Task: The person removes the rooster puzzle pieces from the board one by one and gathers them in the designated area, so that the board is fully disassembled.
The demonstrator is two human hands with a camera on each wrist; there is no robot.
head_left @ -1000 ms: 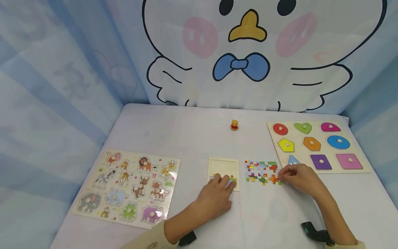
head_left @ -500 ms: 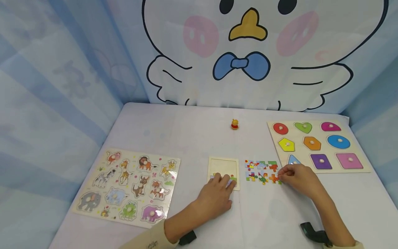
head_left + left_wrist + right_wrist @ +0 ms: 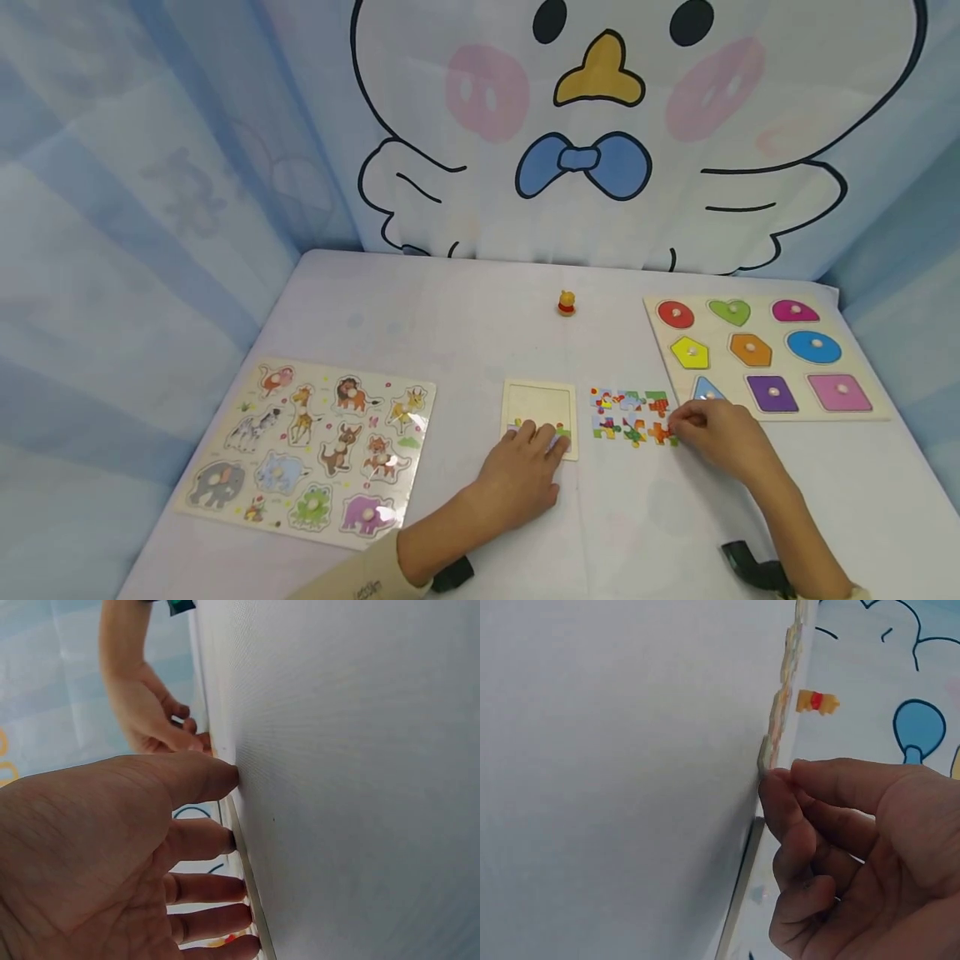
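Observation:
My left hand rests over the lower part of a small wooden puzzle tray. Its fingers lie fairly straight on colourful pieces in the tray's lower part, mostly hidden by them. To the tray's right, several jigsaw puzzle pieces lie in two rows. My right hand is at the right end of the lower row. Thumb and index finger pinch the edge of the end jigsaw puzzle piece, as the right wrist view shows; its face is largely covered. The other right fingers are curled.
An animal puzzle board lies at the left, partly behind the left sleeve. A shape puzzle board lies at the right, just beyond the right hand. A small yellow and red bear figure stands farther back on the white table.
Both hands keep almost the same place and pose. The right hand shifts very slightly left at the end piece, and the head view tilts a little.

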